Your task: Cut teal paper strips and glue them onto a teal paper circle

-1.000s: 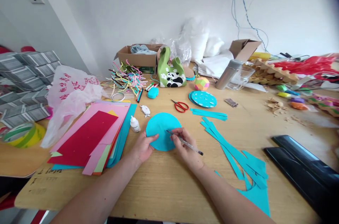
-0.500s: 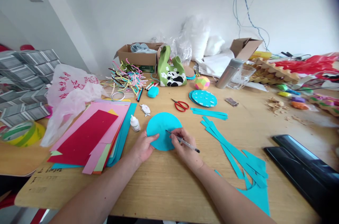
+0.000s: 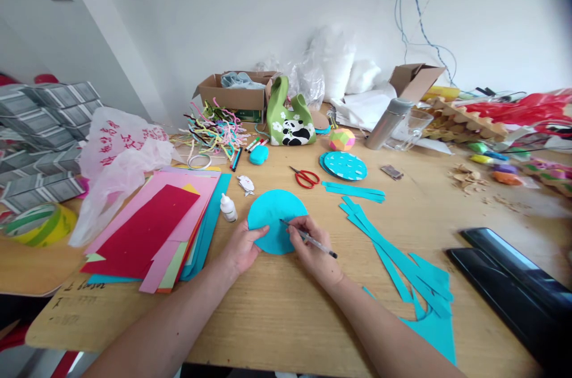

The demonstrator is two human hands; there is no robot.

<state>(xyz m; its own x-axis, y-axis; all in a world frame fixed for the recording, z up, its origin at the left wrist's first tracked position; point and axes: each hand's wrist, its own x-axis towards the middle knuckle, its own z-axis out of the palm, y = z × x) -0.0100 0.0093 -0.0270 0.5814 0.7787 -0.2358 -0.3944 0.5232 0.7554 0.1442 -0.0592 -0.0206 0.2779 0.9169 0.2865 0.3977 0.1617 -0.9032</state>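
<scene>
A round blue paper disc (image 3: 273,211) lies before me on the wooden table. My left hand (image 3: 243,247) grips its lower left edge, thumb on top and the other fingers underneath. In my right hand (image 3: 313,247) is a pen (image 3: 318,244), its tip on or just over the middle of the disc; whether it touches I cannot tell. The right fingers are closed round the pen near its tip. A small white glue bottle (image 3: 228,208) stands left of the disc. Beyond it lie a white paper cutout (image 3: 245,185) and red-handled scissors (image 3: 306,179).
Coloured paper sheets (image 3: 147,229) are stacked at the left. Blue offcuts (image 3: 402,265) and two black devices (image 3: 496,288) lie at the right. Further back are patterned blue discs (image 3: 346,166), a green panda bag (image 3: 290,121), a metal flask (image 3: 388,123) and a cardboard box (image 3: 232,95).
</scene>
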